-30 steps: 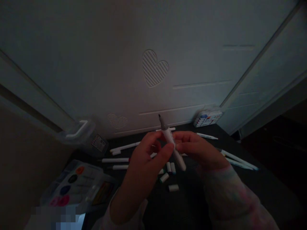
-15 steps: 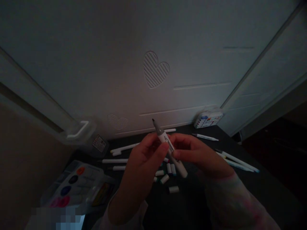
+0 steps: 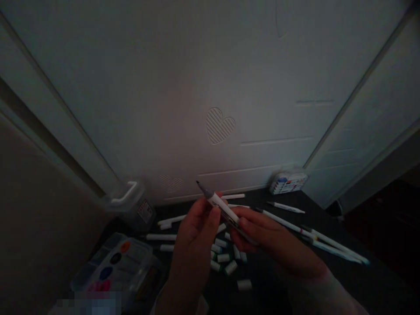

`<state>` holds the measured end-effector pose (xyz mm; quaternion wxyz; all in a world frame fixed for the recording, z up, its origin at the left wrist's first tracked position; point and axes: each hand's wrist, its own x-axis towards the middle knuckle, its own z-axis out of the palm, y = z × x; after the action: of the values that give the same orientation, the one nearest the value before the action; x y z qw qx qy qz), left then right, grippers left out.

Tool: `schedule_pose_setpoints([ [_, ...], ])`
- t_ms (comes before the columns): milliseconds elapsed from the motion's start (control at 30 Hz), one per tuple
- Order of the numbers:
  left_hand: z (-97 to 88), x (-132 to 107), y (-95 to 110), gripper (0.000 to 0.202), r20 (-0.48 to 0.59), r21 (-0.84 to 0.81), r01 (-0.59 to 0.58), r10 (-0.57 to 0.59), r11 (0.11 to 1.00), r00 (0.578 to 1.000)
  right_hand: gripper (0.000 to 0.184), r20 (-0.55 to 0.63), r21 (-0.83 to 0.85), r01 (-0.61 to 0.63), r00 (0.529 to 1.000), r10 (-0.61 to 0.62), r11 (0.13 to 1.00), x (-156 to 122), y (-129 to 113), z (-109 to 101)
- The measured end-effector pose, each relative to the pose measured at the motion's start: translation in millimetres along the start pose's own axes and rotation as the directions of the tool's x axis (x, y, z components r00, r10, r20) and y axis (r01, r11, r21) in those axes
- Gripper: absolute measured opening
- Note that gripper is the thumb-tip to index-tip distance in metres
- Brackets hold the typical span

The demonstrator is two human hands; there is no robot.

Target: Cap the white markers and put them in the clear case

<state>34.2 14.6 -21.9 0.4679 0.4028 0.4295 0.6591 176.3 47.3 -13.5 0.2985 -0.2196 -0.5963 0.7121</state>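
Note:
Both my hands hold one white marker (image 3: pixel 224 210) above the dark tabletop. Its bare dark tip points up and to the left, away from me. My left hand (image 3: pixel 197 234) grips the barrel near the grey collar, thumb on top. Lower down, my right hand (image 3: pixel 265 234) has its thumb and fingers closed around the rear part, which it partly hides. Below the hands lie several loose white marker caps (image 3: pixel 230 267), with one cap (image 3: pixel 244 285) apart nearer to me.
Uncapped markers lie at left (image 3: pixel 161 237) and right (image 3: pixel 334 245). A clear lidded bin (image 3: pixel 131 205) and a clear case (image 3: pixel 114 262) with coloured round pieces stand left. A small package (image 3: pixel 289 180) leans against the white heart-patterned panel (image 3: pixel 183 87) behind.
The view has tilted up, so things sit lower. The marker has turned flatter, and my right hand has wrapped further around its rear end.

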Motion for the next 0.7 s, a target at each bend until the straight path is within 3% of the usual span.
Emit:
schedule_pose_setpoints([
  [167, 3.4, -0.3, 3.2, 0.025, -0.058, -0.135, -0.015, 0.007, 0.991, 0.998, 0.030, -0.073, -0.046, -0.008, 0.997, 0.005, 0.999, -2.3, -2.0, 5.2],
  [500, 3.8, -1.7, 6.8, 0.022, -0.067, -0.150, -0.003, -0.008, 0.989, 0.998, 0.028, -0.194, -0.320, 0.029, 0.976, -0.095, 0.947, -3.0, 0.7, 5.1],
  [700, 6.7, -1.5, 9.2, 0.021, -0.088, -0.170, 0.015, -0.031, 0.985, 0.996, 0.029, -0.211, -0.375, 0.025, 0.971, -0.112, 0.927, -2.6, 3.2, 2.8],
])
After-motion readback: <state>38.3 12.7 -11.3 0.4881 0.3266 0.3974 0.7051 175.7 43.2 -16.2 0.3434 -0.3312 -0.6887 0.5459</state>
